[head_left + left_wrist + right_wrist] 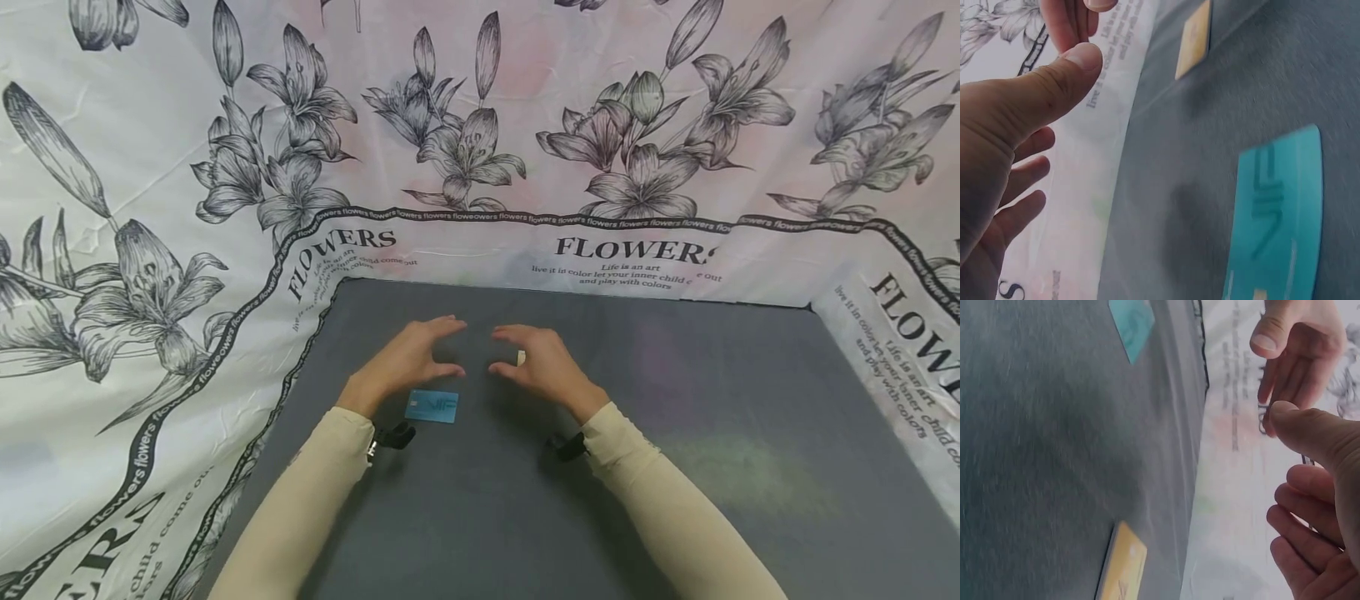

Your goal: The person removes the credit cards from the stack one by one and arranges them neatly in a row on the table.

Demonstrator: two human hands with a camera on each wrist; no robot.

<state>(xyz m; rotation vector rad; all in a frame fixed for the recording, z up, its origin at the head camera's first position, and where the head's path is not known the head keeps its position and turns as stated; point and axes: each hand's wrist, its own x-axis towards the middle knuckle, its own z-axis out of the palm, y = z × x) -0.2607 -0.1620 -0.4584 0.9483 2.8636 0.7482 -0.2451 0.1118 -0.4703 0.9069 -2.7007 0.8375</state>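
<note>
My left hand (408, 357) hovers above the grey table, thumb and fingers spread apart with nothing between them. Facing it, my right hand (547, 362) holds the same loose C shape, also with nothing in it. Just below the left hand lies a teal card (432, 407) marked "VIP", flat on the table; the left wrist view shows its lettering (1267, 200) up close. A yellow card (1124, 565) lies under the right hand. In the head view the right hand hides most of that card, and only a pale bit (521, 357) shows. Neither hand touches a card.
The dark grey table (465, 517) runs back to a white cloth (480, 250) printed with lilies and "FLOWERS", which hangs behind and along both sides. Black straps (567, 447) sit at both wrists, below beige sleeves (660, 492).
</note>
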